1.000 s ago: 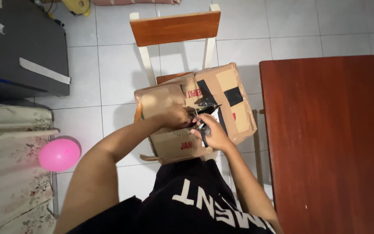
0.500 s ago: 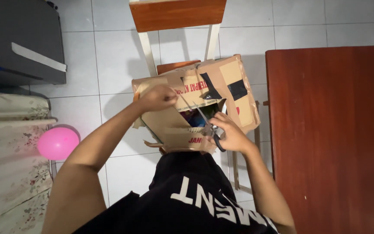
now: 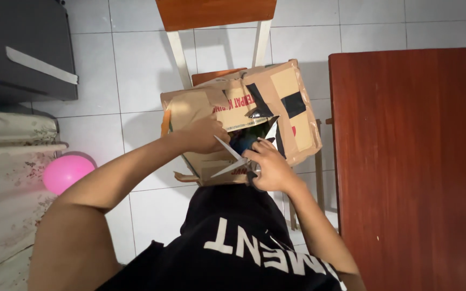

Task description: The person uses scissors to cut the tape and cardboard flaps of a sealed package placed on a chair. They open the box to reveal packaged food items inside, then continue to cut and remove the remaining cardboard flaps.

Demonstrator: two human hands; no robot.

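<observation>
At the far left we see a pink balloon [image 3: 64,173] on the white tiled floor [image 3: 141,64], beside a flowered cloth [image 3: 6,178]. Moving right, our left hand [image 3: 200,134] rests on the cardboard box [image 3: 233,116]; its fingers are curled and press down the left flap, so it is closed on the cardboard. The box stands on the seat of a wooden chair [image 3: 215,13], and its long axis runs from left to right, slightly rising toward the right. Black tape strips cross its top, and a dark opening shows in the middle.

Next comes the pair of scissors [image 3: 230,159]. Its blades are spread wide apart, like a letter V, and both tips point to the left, toward our left hand; the long axis lies nearly level. Our right hand [image 3: 268,170] is closed around the handles, just beside the front edge of the box. At the far right stands a dark red wooden table [image 3: 411,161], apart from the box.
</observation>
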